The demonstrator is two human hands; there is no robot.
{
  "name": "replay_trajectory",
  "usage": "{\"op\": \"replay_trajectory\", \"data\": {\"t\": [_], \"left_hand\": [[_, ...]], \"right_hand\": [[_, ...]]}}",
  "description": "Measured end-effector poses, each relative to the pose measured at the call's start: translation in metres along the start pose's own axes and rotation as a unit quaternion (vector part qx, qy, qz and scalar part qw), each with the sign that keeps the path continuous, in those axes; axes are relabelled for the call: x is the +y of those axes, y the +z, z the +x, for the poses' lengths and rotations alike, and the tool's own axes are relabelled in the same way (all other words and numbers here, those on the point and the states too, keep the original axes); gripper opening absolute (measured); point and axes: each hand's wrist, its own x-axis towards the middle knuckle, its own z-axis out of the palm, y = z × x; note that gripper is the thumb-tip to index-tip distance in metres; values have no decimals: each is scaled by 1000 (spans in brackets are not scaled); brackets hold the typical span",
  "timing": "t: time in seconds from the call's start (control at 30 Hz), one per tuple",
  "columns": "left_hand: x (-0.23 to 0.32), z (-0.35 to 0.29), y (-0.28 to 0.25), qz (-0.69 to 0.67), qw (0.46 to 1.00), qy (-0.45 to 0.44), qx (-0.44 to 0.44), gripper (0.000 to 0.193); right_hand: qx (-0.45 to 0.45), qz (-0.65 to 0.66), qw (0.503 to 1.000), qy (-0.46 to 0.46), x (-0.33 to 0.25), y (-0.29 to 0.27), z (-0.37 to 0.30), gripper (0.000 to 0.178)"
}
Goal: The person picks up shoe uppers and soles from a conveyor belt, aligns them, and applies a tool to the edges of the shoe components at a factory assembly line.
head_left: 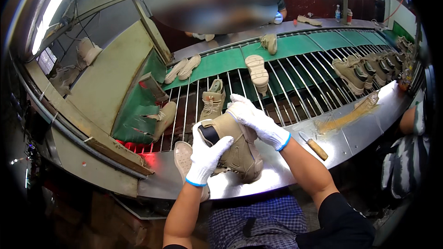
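A tan boot (237,150) is tilted over the near metal ledge, held between both of my white-gloved hands. My left hand (205,157) wraps its near left side, beside the dark lining of the opening. Across the upper right side of the boot lies my right hand (256,117), fingers closed along a pale edge. A loose beige sole (182,156) rests on the ledge, partly behind my left hand and wrist. Just beyond the held boot, a laced tan boot (212,101) stands on the metal rollers.
A wooden-handled knife (316,147) lies on the metal ledge (295,168), right of my right forearm. Pale soles (257,71) and another shoe (269,44) sit on the green belt (221,60). Several tan shoes (350,74) line the right side. Another person's gloved hand (278,18) shows beyond.
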Motion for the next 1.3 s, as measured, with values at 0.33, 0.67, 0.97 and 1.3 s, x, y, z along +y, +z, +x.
{"op": "replay_trajectory", "data": {"t": [0.33,0.67,0.97,1.3], "left_hand": [[-14,9,-13,-14,996,-26,88,68],[-40,10,-32,0,989,-7,148,61],[19,-40,9,340,877,332,66,65],[-41,-102,115,408,830,268,-269,36]], "right_hand": [[13,-161,985,68,37,9,-9,93],[-30,-200,956,212,42,16,-79,77],[176,-576,798,-15,31,-58,-183,48],[204,-696,624,292,1,-122,-243,34]]}}
